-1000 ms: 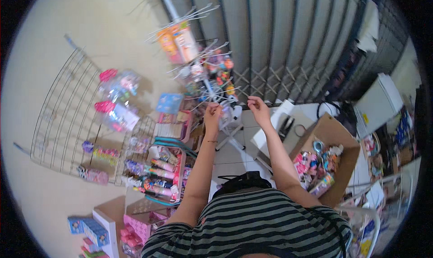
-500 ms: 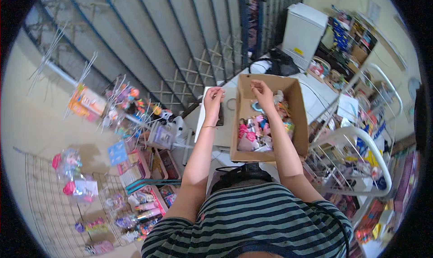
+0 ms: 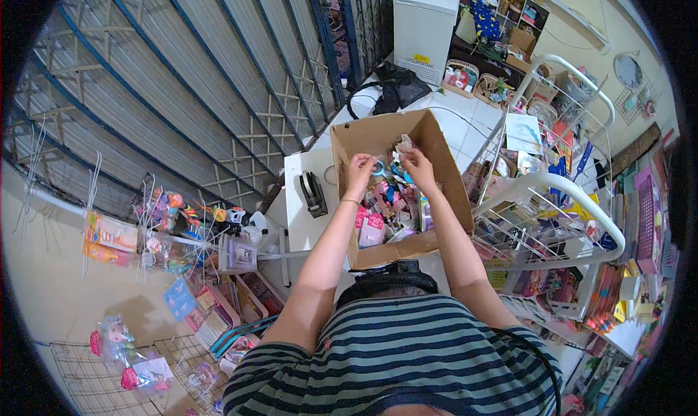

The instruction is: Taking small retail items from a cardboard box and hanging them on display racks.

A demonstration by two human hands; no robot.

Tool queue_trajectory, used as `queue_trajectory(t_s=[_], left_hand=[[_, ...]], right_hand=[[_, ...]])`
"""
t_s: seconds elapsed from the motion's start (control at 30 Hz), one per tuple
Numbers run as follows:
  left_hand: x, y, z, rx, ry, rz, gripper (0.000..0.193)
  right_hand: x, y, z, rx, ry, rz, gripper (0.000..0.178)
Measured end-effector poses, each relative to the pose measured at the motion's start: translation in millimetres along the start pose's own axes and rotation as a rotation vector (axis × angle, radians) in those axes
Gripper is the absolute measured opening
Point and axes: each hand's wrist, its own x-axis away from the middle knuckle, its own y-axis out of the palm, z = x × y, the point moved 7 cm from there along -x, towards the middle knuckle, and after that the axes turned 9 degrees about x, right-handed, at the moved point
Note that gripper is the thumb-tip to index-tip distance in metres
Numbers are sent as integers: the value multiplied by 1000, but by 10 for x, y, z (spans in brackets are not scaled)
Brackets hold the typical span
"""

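Note:
An open cardboard box (image 3: 449, 191) stands in front of me, holding a mixed heap of small colourful goods. My left hand (image 3: 360, 175) is over the box's left part, fingertips pinched together, beside a light blue ring (image 3: 378, 168). Over the right part is my right hand (image 3: 419, 172), its thumb and fingers also drawn together, close to a pale crumpled item (image 3: 402, 146). What either pinch holds, if anything, is too small to make out. Nearer my body lie pink packets (image 3: 371, 229) in the heap.
Left of the box, a black tape dispenser (image 3: 313, 194) rests on a white tabletop (image 3: 297, 227). A white wire rack (image 3: 582, 220) crowded with goods stands at right. Hanging packets and pink bins (image 3: 218, 307) are at left. A white freezer (image 3: 424, 31) stands behind, near a folding metal gate (image 3: 182, 74).
My view has turned to the right. My left hand has moved from above the white tabletop to over the box, and my right hand has shifted right across it. The tape dispenser is now uncovered.

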Motion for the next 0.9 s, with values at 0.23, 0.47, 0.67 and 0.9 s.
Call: queue_trajectory(t_s=[0.23,0.47,0.67,0.9], left_hand=[[-132,-158,-823,-210,-126,-53,17],[-172,-125,-997,-289,-120,-99,22],[-189,-226,-1064,-279,-135,-29,20],[-183,-243,-1070,-289,-172,-38,24]], right_hand=[[280,527,459,102,-57,-150,25],[641,994,792,617,-131,-579,27],[717,1083,833,685,-55,-639,24],[832,1156,727,716,-179,-679,36]])
